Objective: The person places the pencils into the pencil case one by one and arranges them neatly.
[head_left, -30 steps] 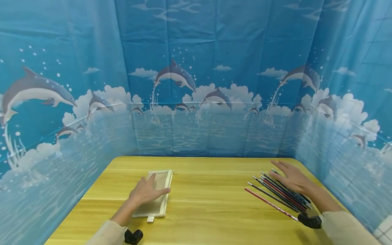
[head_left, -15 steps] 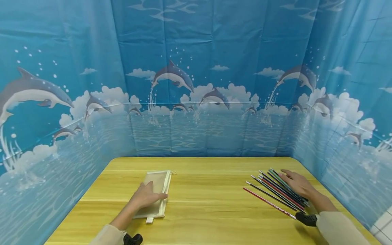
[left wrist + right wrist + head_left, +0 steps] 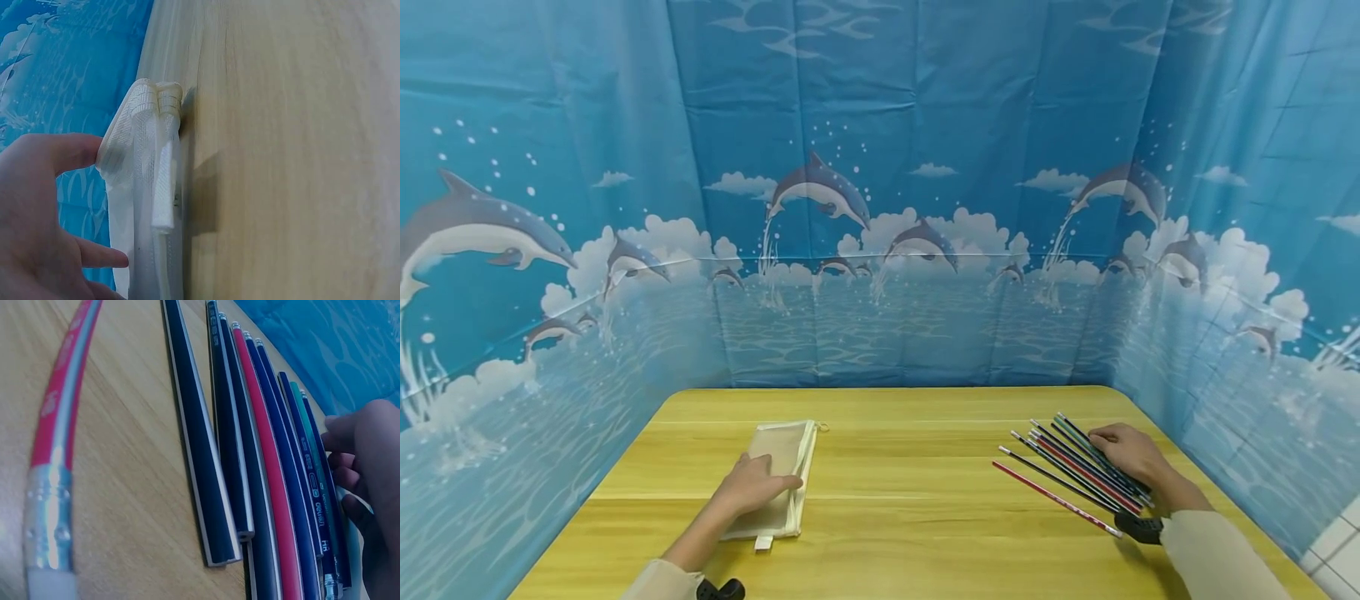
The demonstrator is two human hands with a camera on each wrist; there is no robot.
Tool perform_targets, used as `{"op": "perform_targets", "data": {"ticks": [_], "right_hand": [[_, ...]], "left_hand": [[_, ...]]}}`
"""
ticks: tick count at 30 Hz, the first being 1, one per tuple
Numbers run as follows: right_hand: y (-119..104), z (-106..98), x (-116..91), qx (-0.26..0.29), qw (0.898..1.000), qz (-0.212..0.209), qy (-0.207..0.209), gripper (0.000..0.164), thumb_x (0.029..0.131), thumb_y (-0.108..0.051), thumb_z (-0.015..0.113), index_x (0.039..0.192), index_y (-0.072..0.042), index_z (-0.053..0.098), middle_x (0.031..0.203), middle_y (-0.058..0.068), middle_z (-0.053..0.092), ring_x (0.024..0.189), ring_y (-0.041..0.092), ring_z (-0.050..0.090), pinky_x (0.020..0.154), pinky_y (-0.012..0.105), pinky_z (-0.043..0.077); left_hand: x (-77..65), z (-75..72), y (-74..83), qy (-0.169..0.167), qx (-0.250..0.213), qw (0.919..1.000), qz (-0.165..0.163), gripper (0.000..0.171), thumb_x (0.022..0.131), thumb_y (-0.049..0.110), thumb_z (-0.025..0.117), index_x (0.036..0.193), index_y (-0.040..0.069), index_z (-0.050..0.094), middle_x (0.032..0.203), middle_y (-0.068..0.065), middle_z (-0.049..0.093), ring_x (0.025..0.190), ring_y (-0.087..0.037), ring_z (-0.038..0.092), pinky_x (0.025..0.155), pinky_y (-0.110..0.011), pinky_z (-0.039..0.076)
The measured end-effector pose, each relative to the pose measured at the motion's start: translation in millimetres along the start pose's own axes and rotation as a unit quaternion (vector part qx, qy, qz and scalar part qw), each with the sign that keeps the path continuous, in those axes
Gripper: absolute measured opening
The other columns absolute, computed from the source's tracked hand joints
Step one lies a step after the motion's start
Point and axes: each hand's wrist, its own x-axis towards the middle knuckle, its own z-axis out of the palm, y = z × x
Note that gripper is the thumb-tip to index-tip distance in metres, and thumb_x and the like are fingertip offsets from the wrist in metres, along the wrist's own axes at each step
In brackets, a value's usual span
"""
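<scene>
A flat cream mesh zipper pouch (image 3: 785,442) lies on the left of the table. My left hand (image 3: 751,487) rests on it with thumb and fingers spread, the thumb reaching over the zipper side. In the left wrist view, my extended digits touch the pouch (image 3: 145,181). At the right lies a fanned row of several pencils (image 3: 1075,458), mostly dark, with red and green ones among them. My right hand (image 3: 1131,454) is at the row's right edge. In the right wrist view, the curled fingers (image 3: 344,462) pinch the outermost pencil (image 3: 348,519), partly hidden by the hand.
The pencils lie on a yellow wood-grain table (image 3: 902,492). A red pencil (image 3: 1052,497) lies nearest the table's middle, apart from the row. A blue dolphin-print curtain (image 3: 880,325) stands along the back and both sides. Each wrist carries a black camera mount (image 3: 1138,527).
My right hand has come down from above the pencils to their right edge, and its fingers have curled in. My left hand stays on the pouch. The head view has shifted slightly.
</scene>
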Motion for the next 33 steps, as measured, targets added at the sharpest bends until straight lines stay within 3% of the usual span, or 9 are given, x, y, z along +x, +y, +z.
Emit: {"op": "perform_targets", "data": {"ticks": [15, 28, 33], "right_hand": [[8, 0, -1, -0.003, 0.999, -0.042, 0.015, 0.026, 0.101, -0.007, 0.061, 0.120, 0.008, 0.072, 0.118, 0.033, 0.066, 0.103, 0.052, 0.064, 0.082, 0.064, 0.052], [14, 4, 5, -0.019, 0.998, -0.041, 0.045, 0.021, 0.098, -0.004, 0.064, 0.112, 0.006, 0.076, 0.108, 0.028, 0.072, 0.099, 0.051, 0.066, 0.080, 0.063, 0.053], [13, 0, 8, -0.011, 0.998, -0.048, 0.031, 0.020, 0.098, 0.000, 0.063, 0.112, 0.008, 0.075, 0.108, 0.029, 0.072, 0.100, 0.052, 0.065, 0.081, 0.064, 0.053]], "left_hand": [[2.0, -2.7, -2.1, -0.015, -0.012, 0.9998, 0.003, 0.091, 0.089, 0.052, 0.070, 0.143, -0.018, 0.047, 0.147, -0.039, 0.045, 0.146, -0.059, 0.018, 0.112, -0.073, 0.022], [3.9, -4.9, -3.4, -0.021, -0.018, 0.9996, 0.003, 0.091, 0.087, 0.051, 0.071, 0.143, -0.017, 0.047, 0.146, -0.038, 0.047, 0.146, -0.059, 0.017, 0.113, -0.072, 0.021], [4.7, -4.0, -4.5, -0.023, -0.024, 0.9994, 0.002, 0.093, 0.087, 0.051, 0.072, 0.143, -0.017, 0.047, 0.148, -0.039, 0.044, 0.146, -0.060, 0.017, 0.113, -0.073, 0.020]]}}
